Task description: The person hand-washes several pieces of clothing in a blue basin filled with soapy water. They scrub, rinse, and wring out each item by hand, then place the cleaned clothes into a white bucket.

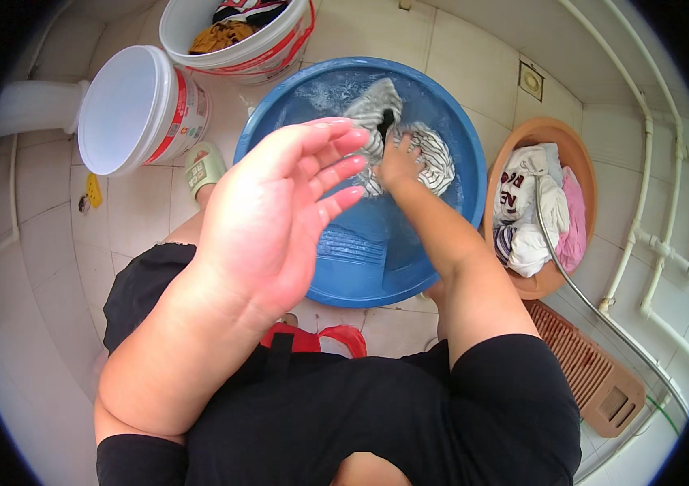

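Note:
My left hand is raised close to the camera above the near left side of a blue basin. Its palm faces inward, its fingers are loosely curved and apart, and it holds nothing. Down in the basin, my right hand grips a wet striped garment, white with dark lines; the fingertips are partly hidden in the cloth. Bunched beside it, towards the far rim, is a grey piece of cloth with a dark patch. Water with some suds surrounds the cloth, and a ribbed washboard area is moulded into the basin's near wall.
An orange-brown tub of white and pink clothes stands at right, a grey hose crossing it. Below it lies a brown washboard. At far left are a white bucket on its side and another bucket holding clothes.

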A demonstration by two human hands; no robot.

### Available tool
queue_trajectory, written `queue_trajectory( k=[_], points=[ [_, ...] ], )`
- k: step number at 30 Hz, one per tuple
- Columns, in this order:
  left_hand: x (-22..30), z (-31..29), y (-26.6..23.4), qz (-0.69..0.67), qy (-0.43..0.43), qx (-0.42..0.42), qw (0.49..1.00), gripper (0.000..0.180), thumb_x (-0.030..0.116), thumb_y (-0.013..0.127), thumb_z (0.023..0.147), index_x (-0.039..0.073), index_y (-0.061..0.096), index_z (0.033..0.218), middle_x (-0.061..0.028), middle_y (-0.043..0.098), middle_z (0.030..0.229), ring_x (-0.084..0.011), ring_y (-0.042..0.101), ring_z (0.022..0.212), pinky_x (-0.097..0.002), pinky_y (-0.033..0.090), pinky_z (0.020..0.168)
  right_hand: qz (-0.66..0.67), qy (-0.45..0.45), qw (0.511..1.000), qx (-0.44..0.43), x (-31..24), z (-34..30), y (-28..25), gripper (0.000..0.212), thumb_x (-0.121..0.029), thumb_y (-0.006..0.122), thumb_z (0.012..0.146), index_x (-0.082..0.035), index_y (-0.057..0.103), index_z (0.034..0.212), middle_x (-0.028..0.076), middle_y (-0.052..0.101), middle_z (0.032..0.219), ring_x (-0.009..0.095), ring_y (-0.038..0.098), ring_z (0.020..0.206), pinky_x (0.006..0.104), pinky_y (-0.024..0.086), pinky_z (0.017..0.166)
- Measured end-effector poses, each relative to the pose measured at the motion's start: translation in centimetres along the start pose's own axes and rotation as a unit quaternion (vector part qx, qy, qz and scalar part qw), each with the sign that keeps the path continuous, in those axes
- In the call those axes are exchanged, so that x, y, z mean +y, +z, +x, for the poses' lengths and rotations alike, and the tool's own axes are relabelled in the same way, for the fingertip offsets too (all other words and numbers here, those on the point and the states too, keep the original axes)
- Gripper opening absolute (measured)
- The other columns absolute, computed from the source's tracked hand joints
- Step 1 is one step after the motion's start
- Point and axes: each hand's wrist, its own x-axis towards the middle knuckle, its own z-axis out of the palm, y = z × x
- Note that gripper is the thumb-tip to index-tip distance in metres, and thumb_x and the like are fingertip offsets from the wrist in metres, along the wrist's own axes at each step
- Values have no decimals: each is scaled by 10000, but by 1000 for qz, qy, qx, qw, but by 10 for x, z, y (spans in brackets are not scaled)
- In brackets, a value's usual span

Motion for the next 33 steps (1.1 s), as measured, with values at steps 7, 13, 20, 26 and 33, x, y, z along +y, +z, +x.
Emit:
queue_trajectory(
  k=[7,13,20,26,33],
  points=[
    [17,-13,-17,-20,-6,9,1000,282,220,426,862,11,517,1028,-119,548,1078,-209,512,968,-330,393,844,138,-27,983,117,53,34,15,743,-381,695,649,-4,396,1215,217,529,1108,337,490,1069,343,371,931],
    [26,-25,-17,-25,19,-14,999,239,205,460,847,28,527,993,-88,570,1017,-182,515,936,-304,392,817,260,178,948,32,83,27,63,892,-434,726,602,108,342,1199,288,468,1157,372,481,1073,387,367,926],
    [31,-35,-18,-43,25,-44,998,210,204,471,833,44,540,949,-63,584,951,-164,522,892,-297,398,800,666,90,733,-102,71,-84,-78,360,-68,613,720,80,497,1027,161,605,908,269,616,764,373,507,704],
    [36,-53,-14,-79,16,-68,994,180,201,496,817,57,550,910,-61,587,936,-166,532,873,-288,413,774,700,-52,711,31,25,-213,-229,166,-62,586,736,9,579,886,110,624,817,209,617,695,322,516,652],
    [48,-61,-25,-103,36,-86,990,179,206,483,823,62,551,904,-67,588,940,-166,538,864,-289,421,762,715,-318,597,178,-2,-325,-343,352,-217,432,843,38,518,1069,177,579,1031,291,575,932,425,472,804]
  ],
)
